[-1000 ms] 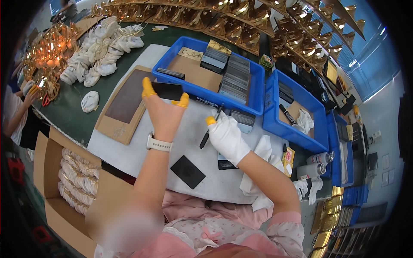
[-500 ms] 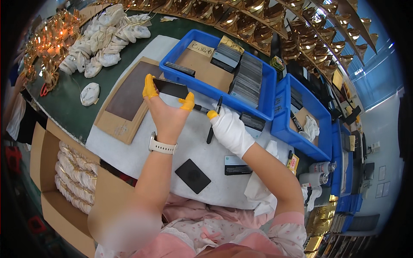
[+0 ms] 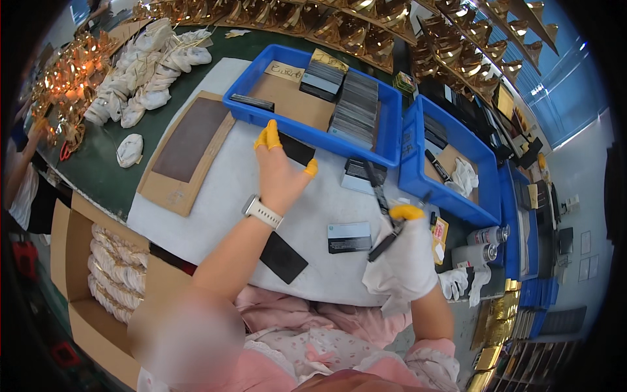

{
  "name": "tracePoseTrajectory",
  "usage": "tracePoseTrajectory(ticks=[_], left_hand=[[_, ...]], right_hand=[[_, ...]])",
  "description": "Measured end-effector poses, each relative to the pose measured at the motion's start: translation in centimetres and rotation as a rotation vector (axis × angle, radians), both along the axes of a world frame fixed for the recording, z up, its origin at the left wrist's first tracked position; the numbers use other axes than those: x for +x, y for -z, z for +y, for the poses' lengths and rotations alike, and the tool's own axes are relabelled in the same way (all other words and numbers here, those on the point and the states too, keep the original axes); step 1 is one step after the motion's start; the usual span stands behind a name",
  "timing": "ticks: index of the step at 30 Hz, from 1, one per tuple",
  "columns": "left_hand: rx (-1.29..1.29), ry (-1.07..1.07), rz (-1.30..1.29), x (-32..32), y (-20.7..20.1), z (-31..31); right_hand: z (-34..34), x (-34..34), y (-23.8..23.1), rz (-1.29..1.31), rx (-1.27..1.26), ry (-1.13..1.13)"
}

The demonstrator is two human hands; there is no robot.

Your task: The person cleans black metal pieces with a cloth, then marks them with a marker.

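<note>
The left hand (image 3: 279, 171), bare but for yellow finger cots and a white watch on the wrist, is raised over the white mat (image 3: 222, 189) on the desk (image 3: 98, 176). It pinches a thin black card (image 3: 297, 149) between thumb and fingertips, holding it up just in front of the near wall of the big blue tray (image 3: 261, 117). The right hand (image 3: 405, 261), in a white glove with a yellow thumb cot, is closed around a dark pen-like tool (image 3: 382, 196), gripping it low so the shaft points up and away toward the tray.

Another black card (image 3: 283, 257) lies flat on the mat near the left forearm, and a dark card with a pale strip (image 3: 349, 236) lies just beside the gloved hand. Rows of dark cards (image 3: 356, 108) stand packed in the tray. A brown board (image 3: 186, 147) sits at the left of the mat, white pieces (image 3: 140, 72) heaped beyond it. A second blue tray (image 3: 450, 163) stands to the right.
</note>
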State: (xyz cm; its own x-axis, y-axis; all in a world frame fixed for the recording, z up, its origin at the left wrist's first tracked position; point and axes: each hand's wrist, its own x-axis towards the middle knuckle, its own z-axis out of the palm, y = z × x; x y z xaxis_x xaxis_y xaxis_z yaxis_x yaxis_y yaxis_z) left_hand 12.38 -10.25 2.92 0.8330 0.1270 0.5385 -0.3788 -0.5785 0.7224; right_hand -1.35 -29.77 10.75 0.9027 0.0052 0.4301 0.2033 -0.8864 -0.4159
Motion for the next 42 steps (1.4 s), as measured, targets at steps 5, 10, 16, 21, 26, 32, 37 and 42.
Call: tracePoseTrajectory(ticks=[5,10,16,21,26,32,37,42], left_hand=[[0.108,0.008,0.101,1.1,0.2,-2.3],[0.301,-0.133,0.024,0.4,-0.8,-2.2],[-0.139,0.663,0.269,-10.0,-7.2,-1.5],[-0.72,0.767,0.438,-15.2,-9.4,0.4],[-0.955,0.343,-0.174,-19.0,-15.4,10.3],[-0.607,-0.438,-0.857,-42.0,-21.0,30.4],[-0.624,-1.413,-0.663,-59.6,-12.2,36.1],[-1.13,-1.716,-0.579,-71.6,0.3,42.3]], right_hand=[[-1.9,-3.8,0.5,-0.015,0.205,0.143],[-0.4,-5.1,0.9,0.019,1.2,0.179],[0.5,-5.2,0.6,0.473,2.182,-0.281],[8.0,-5.5,1.8,-0.235,1.229,-0.298],[10.9,-6.3,2.0,-0.178,0.964,-0.147],[13.1,-8.6,0.2,0.002,1.031,-0.51],[17.1,-9.8,0.7,-0.058,0.97,-0.584],[17.0,-9.7,0.3,0.021,0.863,-0.587]])
